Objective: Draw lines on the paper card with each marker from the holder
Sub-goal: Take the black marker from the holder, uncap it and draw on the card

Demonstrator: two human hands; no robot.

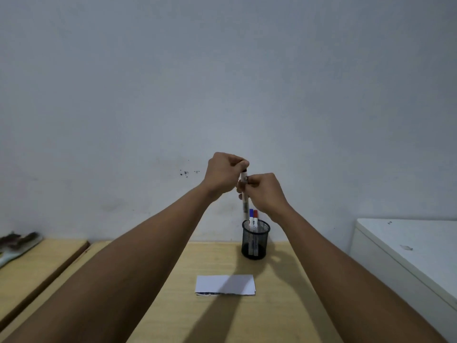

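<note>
Both my hands are raised above the black mesh holder (255, 243) and grip one white marker (245, 204) held upright. My left hand (223, 173) is closed around its top end, where the cap is hidden by my fingers. My right hand (263, 191) pinches the barrel just below. A blue-capped marker (251, 214) and a red-capped marker (255, 214) stand in the holder. The white paper card (225, 284) lies flat on the wooden table (284, 305), in front of the holder and partly in shadow.
A white cabinet or box (408, 248) stands to the right of the table. A second wooden surface (37, 258) lies to the left with a cloth-like item (17, 243) on it. A plain wall rises behind the table.
</note>
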